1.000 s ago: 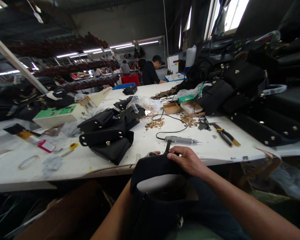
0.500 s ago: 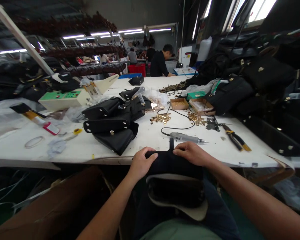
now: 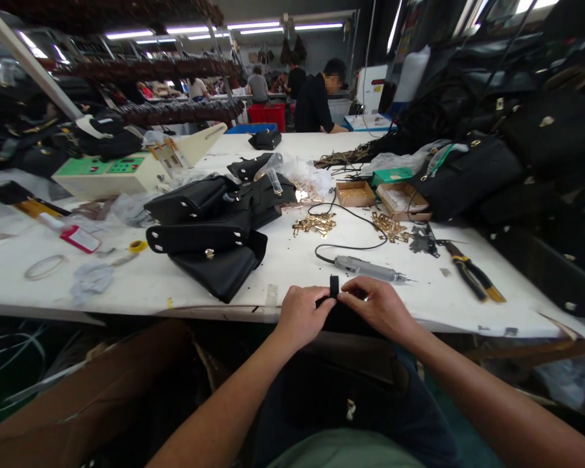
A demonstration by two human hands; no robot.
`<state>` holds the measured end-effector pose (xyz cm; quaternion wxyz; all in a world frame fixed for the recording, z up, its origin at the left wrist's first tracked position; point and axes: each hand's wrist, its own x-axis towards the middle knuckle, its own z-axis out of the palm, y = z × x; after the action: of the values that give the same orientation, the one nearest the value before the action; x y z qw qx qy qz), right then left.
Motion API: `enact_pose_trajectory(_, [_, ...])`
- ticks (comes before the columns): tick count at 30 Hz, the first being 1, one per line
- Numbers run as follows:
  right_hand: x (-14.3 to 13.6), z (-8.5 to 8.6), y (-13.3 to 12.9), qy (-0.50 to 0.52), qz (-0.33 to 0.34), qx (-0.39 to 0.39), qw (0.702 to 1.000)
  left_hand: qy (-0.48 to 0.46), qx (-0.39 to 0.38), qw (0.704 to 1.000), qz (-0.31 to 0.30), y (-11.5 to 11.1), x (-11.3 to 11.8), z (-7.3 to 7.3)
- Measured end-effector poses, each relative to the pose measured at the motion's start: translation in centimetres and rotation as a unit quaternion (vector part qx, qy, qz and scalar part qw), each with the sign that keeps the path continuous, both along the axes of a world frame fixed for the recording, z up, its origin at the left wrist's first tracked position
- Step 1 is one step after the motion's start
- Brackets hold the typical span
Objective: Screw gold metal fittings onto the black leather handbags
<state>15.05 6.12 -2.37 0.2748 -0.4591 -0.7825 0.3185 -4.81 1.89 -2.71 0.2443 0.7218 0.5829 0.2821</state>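
Note:
A black bag (image 3: 341, 370) with a small metal clasp lies over my lap at the table's front edge. A short black strap (image 3: 334, 286) stands up from its top edge. My left hand (image 3: 305, 313) pinches the bag's edge just left of the strap. On the strap's right side, my right hand (image 3: 377, 304) grips the same edge between thumb and fingers. Beyond the hands, a grey electric screwdriver (image 3: 370, 268) with a black cord rests on the white table (image 3: 141, 279). Several black bags (image 3: 214, 260) are piled to the left.
Gold metal parts (image 3: 316, 224) lie behind the screwdriver, near cardboard boxes (image 3: 355, 195). Pliers (image 3: 474, 273) with yellow and black handles lie at the right. A beige machine (image 3: 110, 175) and a red-labelled bottle (image 3: 79, 238) are at left. Another person (image 3: 314, 101) sits at the far end.
My left hand has moved right, close to the strap and my right hand. The bag has turned, so its light-edged opening no longer shows and a clasp does. The view has shifted slightly.

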Motion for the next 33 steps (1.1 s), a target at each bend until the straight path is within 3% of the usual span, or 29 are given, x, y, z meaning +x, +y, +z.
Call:
enact_pose_trajectory(3, [0.0, -0.8, 0.4, 0.024, -0.023, 0.133, 0.991, -0.029, -0.028, 0.999, -0.001, 0.5, 0.2, 0.0])
enact_pose_trajectory(6, [-0.2, -1.7, 1.0, 0.028, 0.030, 0.163, 0.986, -0.047, -0.050, 0.998, -0.005, 0.7, 0.2, -0.1])
enact_pose_trajectory(9, [-0.3, -1.7, 1.5, 0.079, 0.064, 0.087, 0.991, -0.036, -0.048, 0.998, -0.022, 0.6, 0.2, -0.1])
enact_pose_trajectory(12, [-0.1, -0.7, 1.8, 0.106, 0.099, 0.005, 0.989, -0.015, -0.046, 0.998, -0.050, 0.6, 0.1, 0.0])
enact_pose_trajectory(15, [0.8, 1.0, 2.1, 0.100, 0.029, -0.085, 0.991, -0.020, -0.055, 0.997, -0.055, 0.7, -0.2, 0.2])
enact_pose_trajectory(17, [2.4, 2.1, 2.1, 0.081, -0.041, -0.125, 0.988, -0.019, -0.068, 0.997, -0.037, 0.7, -0.5, 0.2])
enact_pose_trajectory(19, [5.0, 2.8, 1.8, 0.017, -0.070, -0.129, 0.989, -0.015, -0.080, 0.996, -0.024, 0.7, -0.9, -0.1])
enact_pose_trajectory(23, [11.5, 2.2, 0.3, -0.201, 0.007, -0.147, 0.968, -0.010, -0.094, 0.995, -0.027, 1.0, -1.2, -0.6])
enact_pose_trajectory(26, [14.3, 1.5, -0.7, -0.273, 0.020, -0.145, 0.951, -0.011, -0.111, 0.993, -0.036, 1.4, -1.2, -0.6])
enact_pose_trajectory(29, [13.3, 2.1, -0.2, -0.213, -0.013, -0.105, 0.971, -0.041, -0.164, 0.984, -0.061, 1.6, -1.2, 0.0])
enact_pose_trajectory(33, [6.9, 4.3, 2.6, -0.115, -0.009, -0.046, 0.992, -0.078, -0.263, 0.957, -0.091, 1.5, -1.5, 0.7])
